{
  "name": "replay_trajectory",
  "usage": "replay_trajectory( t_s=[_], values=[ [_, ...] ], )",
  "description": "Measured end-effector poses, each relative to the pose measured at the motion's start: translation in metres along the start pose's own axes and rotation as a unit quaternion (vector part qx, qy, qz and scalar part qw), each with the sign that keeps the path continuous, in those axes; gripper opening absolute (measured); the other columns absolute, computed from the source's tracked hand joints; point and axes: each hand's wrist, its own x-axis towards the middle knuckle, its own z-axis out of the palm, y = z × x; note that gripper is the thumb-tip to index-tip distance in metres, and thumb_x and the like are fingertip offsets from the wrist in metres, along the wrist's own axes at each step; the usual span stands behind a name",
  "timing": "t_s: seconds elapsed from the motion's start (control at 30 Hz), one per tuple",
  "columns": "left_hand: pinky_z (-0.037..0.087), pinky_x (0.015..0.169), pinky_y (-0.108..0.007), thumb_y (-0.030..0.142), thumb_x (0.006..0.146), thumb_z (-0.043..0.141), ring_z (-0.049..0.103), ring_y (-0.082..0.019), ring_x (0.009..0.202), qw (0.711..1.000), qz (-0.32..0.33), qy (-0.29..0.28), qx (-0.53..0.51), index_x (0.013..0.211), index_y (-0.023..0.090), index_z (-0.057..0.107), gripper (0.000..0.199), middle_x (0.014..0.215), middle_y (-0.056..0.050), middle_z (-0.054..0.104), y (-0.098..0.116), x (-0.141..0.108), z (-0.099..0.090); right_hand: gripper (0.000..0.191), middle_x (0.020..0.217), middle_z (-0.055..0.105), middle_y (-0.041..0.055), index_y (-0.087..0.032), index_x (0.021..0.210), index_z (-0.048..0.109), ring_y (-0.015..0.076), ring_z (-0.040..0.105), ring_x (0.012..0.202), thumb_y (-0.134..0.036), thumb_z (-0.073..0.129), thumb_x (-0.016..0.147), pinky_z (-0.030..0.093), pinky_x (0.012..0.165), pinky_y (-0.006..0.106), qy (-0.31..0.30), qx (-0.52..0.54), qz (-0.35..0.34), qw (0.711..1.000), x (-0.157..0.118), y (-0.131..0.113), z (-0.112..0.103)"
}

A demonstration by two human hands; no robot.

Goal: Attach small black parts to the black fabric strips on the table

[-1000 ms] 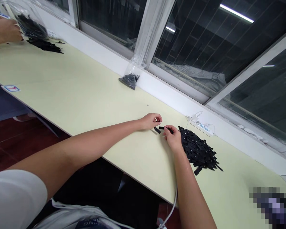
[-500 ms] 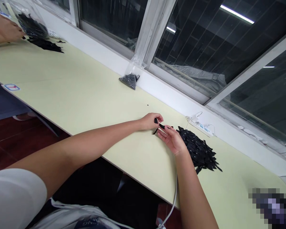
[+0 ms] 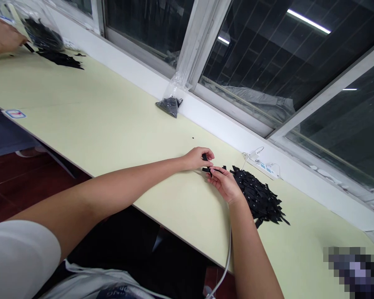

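Note:
My left hand (image 3: pixel 198 158) is closed on a small black strip (image 3: pixel 205 157) above the pale table. Touching it or nearly so, my right hand (image 3: pixel 223 182) pinches another black strip (image 3: pixel 206 170) between thumb and fingers. Just right of my right hand lies a large heap of black strips (image 3: pixel 262 197) with small shiny dots. Whether the strips in my two hands are joined cannot be made out.
A clear bag with dark pieces (image 3: pixel 169 106) stands by the window ledge. A power strip (image 3: pixel 263 167) lies behind the heap. A white cable (image 3: pixel 227 257) crosses the table's front edge. At the far left, another person's hand (image 3: pixel 3 36) is near black strips (image 3: pixel 60 58).
The fingers of my right hand have closed more around its strip, and the strip's end now points left. The other person's hand has shifted slightly up and left.

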Motion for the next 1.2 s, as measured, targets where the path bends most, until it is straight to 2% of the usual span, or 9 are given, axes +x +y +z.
replay_trajectory(
  t_s=[0.2,0.4,0.6,0.8,1.0,1.2],
  values=[
    [0.051,0.076,-0.03,0.019,0.073,0.074,0.061,-0.013,0.078,0.998,-0.024,-0.008,-0.049,0.091,0.013,0.066,0.02,0.085,-0.004,0.068,-0.002,0.001,0.0,0.042,0.083,0.068,0.002,-0.02,0.086,0.073,0.0157,0.064,0.076,-0.039,0.091,0.054,0.053,0.065,0.026,0.062,-0.036,-0.026,0.997,0.007,0.004,-0.006],
    [0.052,0.08,-0.032,0.014,0.075,0.07,0.063,-0.014,0.082,0.997,-0.047,-0.008,-0.069,0.094,0.012,0.066,0.02,0.089,-0.006,0.068,-0.006,0.002,0.0,0.04,0.095,0.07,0.004,-0.021,0.089,0.073,0.0183,0.064,0.082,-0.046,0.086,0.06,0.052,0.064,0.027,0.108,-0.112,-0.087,0.984,0.013,0.01,-0.012],
    [0.053,0.079,-0.03,0.016,0.078,0.067,0.065,-0.014,0.084,0.997,-0.042,-0.031,-0.059,0.099,0.012,0.067,0.022,0.096,-0.009,0.07,-0.01,0.001,0.001,0.035,0.089,0.07,0.0049,-0.021,0.088,0.073,0.0204,0.064,0.08,-0.046,0.082,0.064,0.053,0.063,0.03,0.122,-0.157,-0.128,0.972,0.017,0.014,-0.014],
    [0.052,0.08,-0.03,0.021,0.079,0.069,0.067,-0.015,0.084,0.996,-0.054,-0.065,-0.033,0.096,0.013,0.069,0.018,0.093,-0.008,0.073,-0.009,-0.002,0.0,0.038,0.085,0.069,0.0048,-0.019,0.091,0.073,0.0189,0.062,0.078,-0.049,0.079,0.068,0.053,0.066,0.031,0.095,-0.208,-0.147,0.962,0.015,0.013,-0.013],
    [0.05,0.076,-0.029,0.019,0.078,0.067,0.065,-0.014,0.079,0.996,-0.048,-0.074,-0.01,0.093,0.013,0.071,0.016,0.087,-0.007,0.073,-0.007,-0.003,-0.001,0.043,0.082,0.067,0.004,-0.019,0.094,0.072,0.0186,0.061,0.077,-0.053,0.077,0.069,0.054,0.065,0.031,0.085,-0.22,-0.158,0.959,0.016,0.014,-0.013],
    [0.047,0.07,-0.026,0.016,0.078,0.063,0.062,-0.013,0.075,0.997,-0.052,-0.061,0.003,0.091,0.014,0.07,0.015,0.083,-0.004,0.07,-0.007,-0.002,-0.001,0.036,0.081,0.066,0.0033,-0.02,0.093,0.073,0.0177,0.059,0.075,-0.05,0.074,0.072,0.055,0.063,0.03,0.126,-0.229,-0.173,0.95,0.016,0.013,-0.013]
  ],
)
